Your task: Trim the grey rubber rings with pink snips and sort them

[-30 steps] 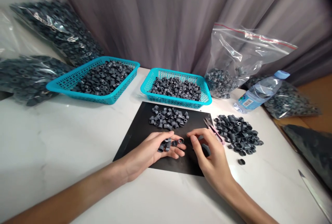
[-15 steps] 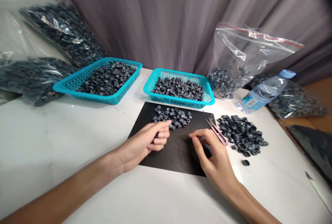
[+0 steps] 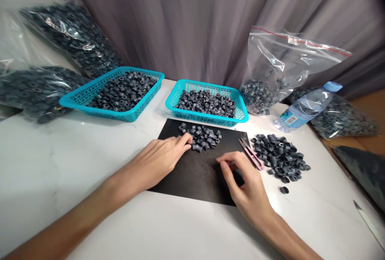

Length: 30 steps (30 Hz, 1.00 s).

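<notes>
Left hand [image 3: 161, 155] rolled palm-down to grey pile [image 3: 206, 138]; right hand [image 3: 248, 181] curled; grips' contents unclear; bottle label [image 3: 292, 116] unreadable.

Behind the white tabletop [image 3: 144, 228] a greyish-purple curtain [image 3: 192, 23] hangs in loose folds. Over on the right there's a clear plastic bottle [image 3: 311, 105] (blue cap on, barcode showing on its label), and nearer the edge lies a pointed blade [image 3: 367, 222], well apart from it.

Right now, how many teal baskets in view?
2: one basket at left beside clear bags; another basket just beyond the black mat. Any behind the bags would be hidden.
</notes>
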{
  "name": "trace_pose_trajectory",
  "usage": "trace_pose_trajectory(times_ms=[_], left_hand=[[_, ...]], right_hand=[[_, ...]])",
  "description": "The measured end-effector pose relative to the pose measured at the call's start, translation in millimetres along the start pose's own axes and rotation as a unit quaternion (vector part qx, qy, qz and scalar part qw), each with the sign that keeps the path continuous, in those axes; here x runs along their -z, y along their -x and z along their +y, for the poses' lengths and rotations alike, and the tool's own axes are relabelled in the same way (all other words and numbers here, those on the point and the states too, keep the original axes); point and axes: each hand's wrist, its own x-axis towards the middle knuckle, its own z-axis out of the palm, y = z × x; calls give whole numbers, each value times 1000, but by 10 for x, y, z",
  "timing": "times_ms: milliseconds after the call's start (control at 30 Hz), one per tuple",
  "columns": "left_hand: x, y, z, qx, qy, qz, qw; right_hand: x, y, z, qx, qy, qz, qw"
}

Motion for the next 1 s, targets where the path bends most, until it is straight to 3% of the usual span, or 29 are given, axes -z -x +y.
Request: trace_pose_trajectory(times_ms=[100, 267, 467, 633, 733, 833, 933, 1000], left_hand=[[-118, 20, -40, -6, -28, 20, 999], [-188, 18, -79, -5, 76, 72, 994], [-46, -41, 41, 42, 36, 23, 998], [40, -42, 143, 66, 188, 26, 980], [-27, -55, 210, 90, 336, 1, 938], [-156, -78, 301, 95, 491, -51, 865], [-253, -78, 418, 103, 578, -128, 799], [-275, -64, 491, 109, 603, -155, 775]], right_hand=[[0, -5, -2, 1, 0, -3, 1000], [-7, -12, -3, 6, -4, -8, 1000], [-14, -16, -2, 14, 3, -7, 1000], [-17, -17, -16, 21, -6, -8, 1000], [-21, -1, -24, 19, -22, -11, 1000], [-18, 18, -26, 21, -48, -37, 998], [-12, 21, -21, 30, -63, -53, 996], [-12, 14, -20, 34, -69, -43, 996]])
